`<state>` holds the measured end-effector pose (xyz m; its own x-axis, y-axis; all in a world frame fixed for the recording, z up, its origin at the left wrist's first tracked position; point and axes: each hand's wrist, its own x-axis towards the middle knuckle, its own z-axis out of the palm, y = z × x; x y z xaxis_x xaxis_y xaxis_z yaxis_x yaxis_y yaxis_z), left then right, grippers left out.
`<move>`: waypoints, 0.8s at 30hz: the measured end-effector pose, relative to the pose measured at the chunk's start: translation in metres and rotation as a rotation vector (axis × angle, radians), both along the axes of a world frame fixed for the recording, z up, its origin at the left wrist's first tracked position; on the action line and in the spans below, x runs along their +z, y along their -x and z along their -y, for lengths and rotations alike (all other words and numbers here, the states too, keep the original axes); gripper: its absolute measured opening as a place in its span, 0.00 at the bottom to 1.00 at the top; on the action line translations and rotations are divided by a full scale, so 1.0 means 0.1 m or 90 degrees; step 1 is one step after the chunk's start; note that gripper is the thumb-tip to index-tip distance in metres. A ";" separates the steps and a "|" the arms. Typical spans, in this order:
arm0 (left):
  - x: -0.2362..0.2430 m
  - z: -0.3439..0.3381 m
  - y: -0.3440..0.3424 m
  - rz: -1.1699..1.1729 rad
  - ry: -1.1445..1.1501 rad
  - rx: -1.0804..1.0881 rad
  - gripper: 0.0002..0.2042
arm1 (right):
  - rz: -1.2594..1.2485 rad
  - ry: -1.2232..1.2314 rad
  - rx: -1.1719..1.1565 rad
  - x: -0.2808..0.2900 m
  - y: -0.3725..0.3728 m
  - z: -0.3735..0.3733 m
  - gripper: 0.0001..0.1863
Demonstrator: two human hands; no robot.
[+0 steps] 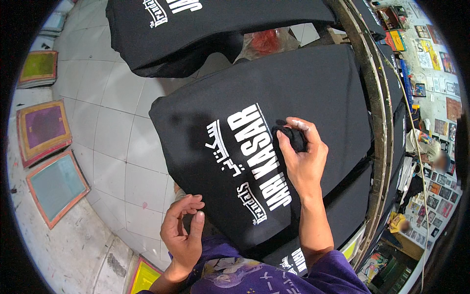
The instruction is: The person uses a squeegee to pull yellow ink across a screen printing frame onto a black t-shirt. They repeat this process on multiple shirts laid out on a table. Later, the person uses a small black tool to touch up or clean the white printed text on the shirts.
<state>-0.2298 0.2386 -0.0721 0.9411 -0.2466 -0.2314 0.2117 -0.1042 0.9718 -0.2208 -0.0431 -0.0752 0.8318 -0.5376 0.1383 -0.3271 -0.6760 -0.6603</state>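
Note:
A black T-shirt with white lettering lies stretched flat over a board in front of me. My right hand pinches a small wad of black cloth between thumb and fingers, just right of the large white print. White smears show on its fingers. Whether the wad touches the shirt, I cannot tell. My left hand hovers off the shirt's lower left edge, its fingers loosely curved, the thumb apart and nothing held.
Another black shirt lies on a board beyond. Worn wooden rails run along the right. Framed printing screens lean at the left by the tiled floor. A plastic bag with red contents sits between the boards.

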 end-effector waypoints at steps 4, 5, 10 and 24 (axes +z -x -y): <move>0.00 -0.01 0.01 -0.002 0.001 0.006 0.17 | -0.034 -0.019 0.040 -0.02 -0.02 -0.03 0.16; -0.01 -0.01 0.01 -0.004 0.003 0.009 0.17 | -0.022 -0.006 0.031 -0.02 -0.03 -0.01 0.16; 0.00 -0.04 0.00 -0.002 -0.015 0.019 0.17 | 0.009 0.028 0.061 -0.06 -0.03 0.00 0.17; -0.02 0.00 0.00 0.026 -0.031 0.011 0.16 | 0.026 0.036 0.072 -0.07 -0.09 0.00 0.19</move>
<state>-0.2302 0.2386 -0.0738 0.9541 -0.2195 -0.2037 0.1738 -0.1479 0.9736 -0.2114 -0.0434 -0.0820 0.8798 -0.4309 0.2009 -0.2199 -0.7434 -0.6317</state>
